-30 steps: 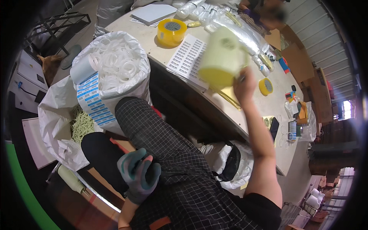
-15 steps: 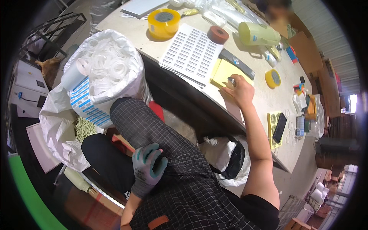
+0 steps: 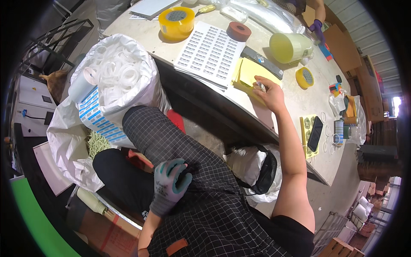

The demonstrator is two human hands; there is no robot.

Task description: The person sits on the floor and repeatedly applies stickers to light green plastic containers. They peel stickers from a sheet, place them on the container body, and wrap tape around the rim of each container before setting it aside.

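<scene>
My right hand (image 3: pixel 269 93) is bare and lies on the table (image 3: pixel 214 99). Its fingertips pinch a small white object (image 3: pixel 260 86) over a stack of yellow sheets (image 3: pixel 246 72). My left hand (image 3: pixel 170 185) wears a grey-green glove and rests on my checked trouser leg, fingers curled beside a small dark thing that I cannot make out. A pale yellow cup (image 3: pixel 291 46) lies on its side on the table beyond my right hand. White label sheets (image 3: pixel 209 53) lie left of the yellow sheets.
A large white bag of white rings (image 3: pixel 124 73) stands at my left knee. On the table are a big yellow tape roll (image 3: pixel 176 19), a reddish roll (image 3: pixel 238 31), a small yellow roll (image 3: pixel 305 77) and a phone (image 3: pixel 315 132). Another person's purple-gloved hand (image 3: pixel 317 25) is at the far edge.
My right hand held the yellow cup in the air, set it down at the far side, then came down onto the yellow sheets. My left hand stayed on my lap, its fingers curling slightly.
</scene>
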